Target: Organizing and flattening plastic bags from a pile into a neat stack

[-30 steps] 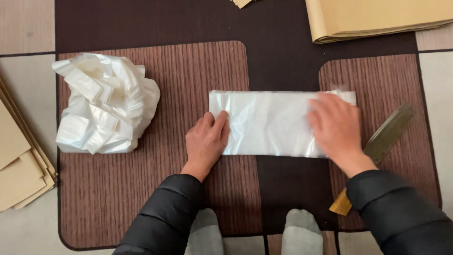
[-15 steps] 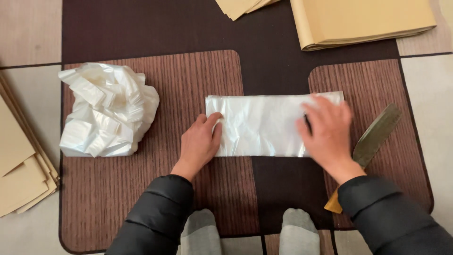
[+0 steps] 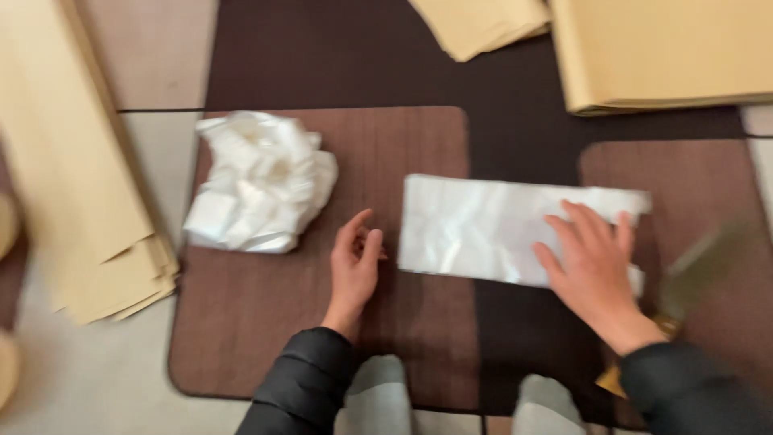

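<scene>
1. Right hand [image 3: 594, 270] is flat, palm down, fingers spread, pressing on the right end of the folded white plastic sheet [image 3: 483, 229]. It pins the sheet, nothing is pinched or wrapped.

2. Left hand [image 3: 354, 266] holds nothing: fingers loosely curled and half open, on its edge on the brown mat [image 3: 386, 145], just beside the sheet's left edge and apart from it.

3. The plastic sheet lies as a long flat rectangle running left to right in front of the person. Its left part sits on the brown mat, its middle crosses the dark floor covering [image 3: 515, 97], and its right end reaches the second brown mat [image 3: 700, 177].

4. Left of the free hand, near the far left corner of the same mat, sits a crumpled heap of white plastic [image 3: 258, 181], well apart from the flat sheet.

5. Right of the pressing hand there is a long flat tool [image 3: 700, 270], greenish and blurred, with a yellowish handle end near the black sleeve; I cannot tell what kind it is.

6. Tan paper sheets are stacked at the left edge [image 3: 72, 161], with more tan stacks at the top centre [image 3: 483, 24] and top right [image 3: 668, 52].

7. Black sleeves cover both forearms, and grey-socked feet [image 3: 378, 395] show at the bottom.
</scene>
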